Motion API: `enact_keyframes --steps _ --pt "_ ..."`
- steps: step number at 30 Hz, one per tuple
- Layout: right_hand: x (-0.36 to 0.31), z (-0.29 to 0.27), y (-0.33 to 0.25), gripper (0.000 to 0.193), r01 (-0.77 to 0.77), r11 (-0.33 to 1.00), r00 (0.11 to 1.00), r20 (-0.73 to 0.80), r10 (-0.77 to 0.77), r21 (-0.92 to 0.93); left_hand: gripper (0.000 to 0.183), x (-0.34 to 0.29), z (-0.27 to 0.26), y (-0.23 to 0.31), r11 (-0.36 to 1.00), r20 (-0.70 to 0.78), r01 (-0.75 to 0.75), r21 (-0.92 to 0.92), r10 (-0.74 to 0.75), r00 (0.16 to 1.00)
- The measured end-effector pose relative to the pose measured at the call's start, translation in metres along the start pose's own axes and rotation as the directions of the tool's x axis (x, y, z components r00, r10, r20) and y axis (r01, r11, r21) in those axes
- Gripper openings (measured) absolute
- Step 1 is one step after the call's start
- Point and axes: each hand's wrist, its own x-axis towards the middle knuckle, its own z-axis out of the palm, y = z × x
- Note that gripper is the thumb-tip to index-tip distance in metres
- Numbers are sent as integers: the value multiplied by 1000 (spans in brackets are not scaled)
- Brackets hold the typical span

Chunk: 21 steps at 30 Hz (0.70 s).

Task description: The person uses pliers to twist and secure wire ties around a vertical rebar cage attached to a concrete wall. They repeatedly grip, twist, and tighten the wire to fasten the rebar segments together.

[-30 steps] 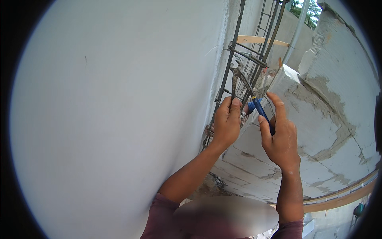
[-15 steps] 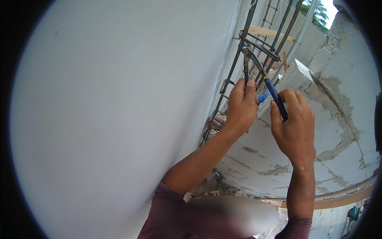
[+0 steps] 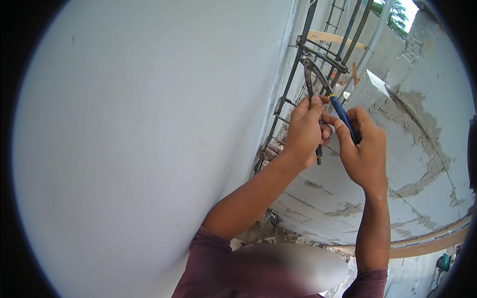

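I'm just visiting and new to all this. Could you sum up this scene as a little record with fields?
Tool: dark metal pincers with a blue-gripped handle, handles spread apart
Left hand: closed around one handle
Right hand: fingers and thumb on the blue-gripped one
Tool head: close to dark steel rebar cage; contact unclear
Left side: smooth whitish wall
Right side: pale block wall with grey mortar smears

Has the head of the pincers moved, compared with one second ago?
Yes: the pincers' head has moved upward in the picture, closer to the fixed steel stirrup.
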Motion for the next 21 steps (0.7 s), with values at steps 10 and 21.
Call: enact_keyframes --steps 10,21 --pt "5 2 9 28 -512 658 849 440 292 552 29 6 -11 -5 989 69 8 -150 2 998" --pt "-2 17 24 44 -580 376 814 532 233 723 32 8 -2 -5 1000 -8 -15 -5 15 1000"
